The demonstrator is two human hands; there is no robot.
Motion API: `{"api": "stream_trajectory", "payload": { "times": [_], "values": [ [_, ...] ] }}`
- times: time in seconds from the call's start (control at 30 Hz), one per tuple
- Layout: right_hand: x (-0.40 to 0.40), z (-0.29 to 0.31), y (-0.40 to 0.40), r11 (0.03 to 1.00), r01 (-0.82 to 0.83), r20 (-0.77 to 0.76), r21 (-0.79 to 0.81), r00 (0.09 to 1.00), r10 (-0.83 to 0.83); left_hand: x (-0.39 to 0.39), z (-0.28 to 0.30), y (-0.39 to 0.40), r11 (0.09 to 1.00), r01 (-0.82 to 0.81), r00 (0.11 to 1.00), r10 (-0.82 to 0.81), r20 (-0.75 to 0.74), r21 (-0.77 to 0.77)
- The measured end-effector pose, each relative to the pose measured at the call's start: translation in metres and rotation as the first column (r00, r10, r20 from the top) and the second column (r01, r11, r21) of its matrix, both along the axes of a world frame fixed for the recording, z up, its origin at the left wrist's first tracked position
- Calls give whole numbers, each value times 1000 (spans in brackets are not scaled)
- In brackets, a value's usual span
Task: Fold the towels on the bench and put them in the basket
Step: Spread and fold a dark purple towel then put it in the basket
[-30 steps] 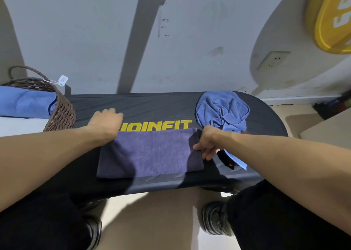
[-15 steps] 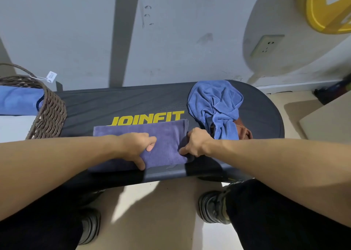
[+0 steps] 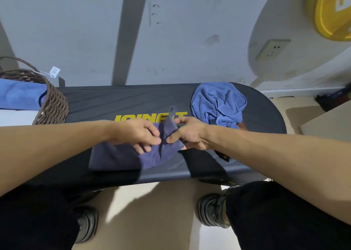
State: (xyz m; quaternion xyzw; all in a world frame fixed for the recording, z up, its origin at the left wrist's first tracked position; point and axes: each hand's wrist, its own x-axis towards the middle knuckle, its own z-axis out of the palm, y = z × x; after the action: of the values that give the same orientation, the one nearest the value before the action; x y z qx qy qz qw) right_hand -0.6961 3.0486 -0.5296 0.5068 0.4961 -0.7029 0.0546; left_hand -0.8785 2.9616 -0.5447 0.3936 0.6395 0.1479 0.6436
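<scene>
The right hand (image 3: pixel 191 133) has lifted the purple towel's (image 3: pixel 121 157) right end leftward while the left hand (image 3: pixel 141 135) pinches mid-towel, starting another fold before the basket (image 3: pixel 54 105).

The right hand (image 3: pixel 190 133) now lifts the right end of the purple towel (image 3: pixel 121 156) off the bench (image 3: pixel 117 101) and carries it leftward; 1 corner stands up over the yellow lettering. The left hand (image 3: pixel 140 135), at the towel's far left corner 1.0 s ago and at mid-towel 0.5 s ago, now meets the right hand at the raised fold. The towel's flat area along the front edge is shorter.
</scene>
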Motion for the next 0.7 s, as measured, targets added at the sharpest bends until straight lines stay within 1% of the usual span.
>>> {"api": "stream_trajectory", "payload": {
  "times": [0.03, 0.1, 0.17, 0.2, 0.23, 0.3, 0.4, 0.47, 0.5, 0.53, 0.57, 0.6, 0.63, 0.67, 0.7],
  "values": [
    [-10, 1, -6, 1000, 10, -27, 20, 1000, -9, -5, 9, -1, 995, -92, 988, 98, 121, -49],
    [-29, 3, -20, 998, 45, -67, 45, 997, -42, -18, 24, -6, 976, -168, 941, 202, 273, -141],
    [-46, 3, -32, 993, 70, -80, 91, 995, -63, -28, 32, -15, 957, -220, 895, 275, 351, -189],
    [-53, 3, -38, 992, 69, -88, 109, 994, -59, -32, 32, -20, 944, -262, 878, 318, 358, -199],
    [-60, 3, -43, 992, 58, -103, 109, 994, -47, -33, 33, -24, 933, -297, 869, 353, 347, -204],
    [-71, 5, -53, 998, -1, -150, 57, 989, 10, -34, 30, -33, 924, -340, 886, 377, 269, -177],
    [-84, 5, -65, 991, -132, -193, -5, 973, 129, -43, 18, -48, 914, -398, 914, 402, 50, -75],
    [-89, 2, -67, 988, -148, -182, 36, 971, 152, -55, 12, -57, 923, -381, 924, 379, -48, -49],
    [-90, -1, -66, 981, -166, -165, 97, 970, 180, -62, 10, -60, 929, -367, 928, 362, -87, -48],
    [-91, -4, -64, 953, -220, -130, 207, 960, 250, -68, 8, -63, 929, -366, 926, 359, -114, -52],
    [-91, -8, -61, 878, -316, -64, 358, 930, 361, -73, 6, -66, 926, -371, 924, 362, -127, -62],
    [-91, -11, -57, 752, -427, 27, 502, 877, 480, -77, 2, -69, 925, -373, 923, 362, -129, -77],
    [-90, -14, -55, 607, -521, 126, 600, 811, 571, -80, -1, -72, 925, -367, 926, 354, -132, -96],
    [-89, -18, -53, 482, -588, 213, 649, 749, 627, -83, -5, -75, 927, -357, 929, 340, -144, -119],
    [-88, -23, -51, 383, -636, 281, 670, 695, 661, -86, -9, -78, 927, -348, 931, 325, -164, -141]
  ]
}}
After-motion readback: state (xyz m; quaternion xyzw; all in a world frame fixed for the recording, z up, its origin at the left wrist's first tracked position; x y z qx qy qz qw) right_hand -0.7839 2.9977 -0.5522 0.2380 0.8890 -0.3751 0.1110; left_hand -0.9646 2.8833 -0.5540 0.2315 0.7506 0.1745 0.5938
